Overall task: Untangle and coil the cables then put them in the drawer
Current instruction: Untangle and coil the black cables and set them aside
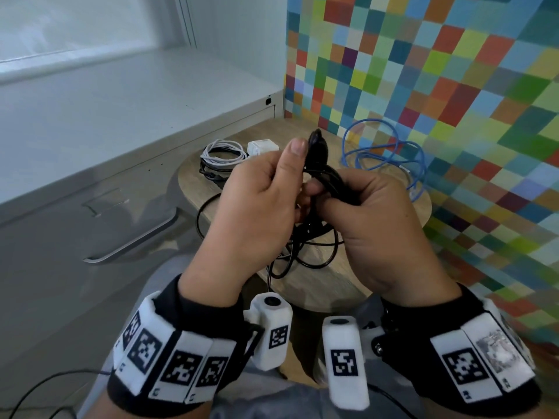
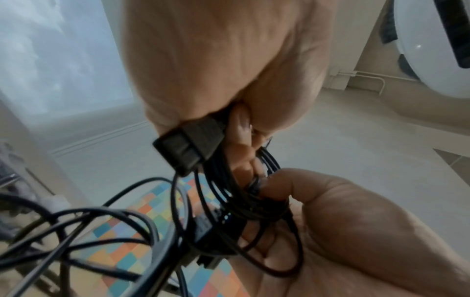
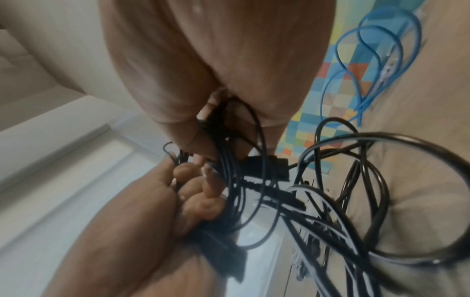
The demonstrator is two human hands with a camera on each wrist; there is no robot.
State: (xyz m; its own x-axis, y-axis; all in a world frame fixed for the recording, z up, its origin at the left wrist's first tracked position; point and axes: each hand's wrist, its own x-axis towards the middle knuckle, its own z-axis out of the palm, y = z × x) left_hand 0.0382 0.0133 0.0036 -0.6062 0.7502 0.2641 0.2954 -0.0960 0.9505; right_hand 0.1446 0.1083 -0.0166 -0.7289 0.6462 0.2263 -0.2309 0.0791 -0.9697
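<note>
In the head view, both hands were raised together above a round wooden table (image 1: 348, 276), each clenched on the same black cable (image 1: 325, 176). The left hand (image 1: 254, 201) pinched its thick plug end upright between thumb and fingers, the plug's rounded tip showing above the thumbnail. The right hand (image 1: 375, 213) closed round several strands bunched just beside the left fingers. From the hands the thin, glossy cable fell in loose, crossing loops onto the table below. A white cable (image 1: 222, 152) lay coiled at the table's far edge with a white charger (image 1: 262, 146) beside it, and a blue cable (image 1: 390, 152) sprawled in open loops against the multicoloured wall (image 1: 438, 71). A grey drawer (image 1: 90, 207) with a metal handle (image 1: 133, 240) stood shut to the left. In the left wrist view, the left hand (image 2: 223, 70) gripped a blocky black plug (image 2: 189, 144), with thin strands running down past the fingers to the right hand (image 2: 343, 231), whose thumb pressed on the bundle; more black loops hung blurred at the lower left. In the right wrist view, the right hand (image 3: 203, 70) held a sheaf of parallel black strands, the left hand (image 3: 142, 221) gripped beneath it, and tangled black loops spread over the table (image 3: 432, 160) near the blue cable (image 3: 368, 66).
</note>
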